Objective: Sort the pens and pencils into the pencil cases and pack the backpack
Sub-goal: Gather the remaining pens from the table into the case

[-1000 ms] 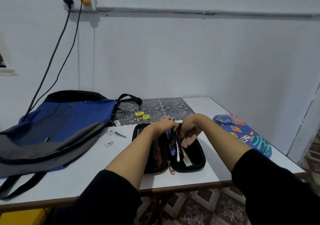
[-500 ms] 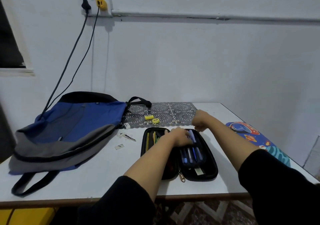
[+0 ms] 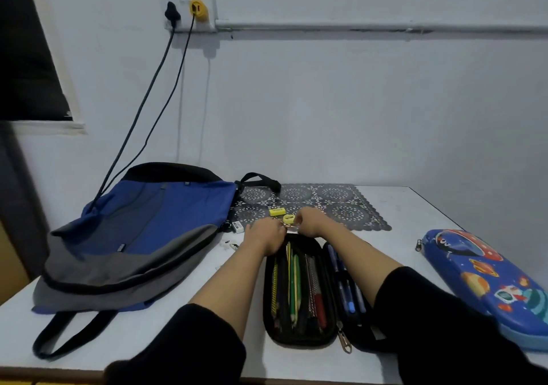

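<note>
Left hand (image 3: 264,238) has slid up off the pens (image 3: 345,290) to meet the right hand (image 3: 308,225) at the far end of the open black pencil case (image 3: 299,338). Both sets of fingers are curled, just beside one yellow sharpener (image 3: 289,219); whether they pinch anything, can't tell. Two cases out: the black one holding pencils (image 3: 292,284) and pens, the blue space-print case (image 3: 489,287) closed, well right. One backpack (image 3: 142,236) lies left.
</note>
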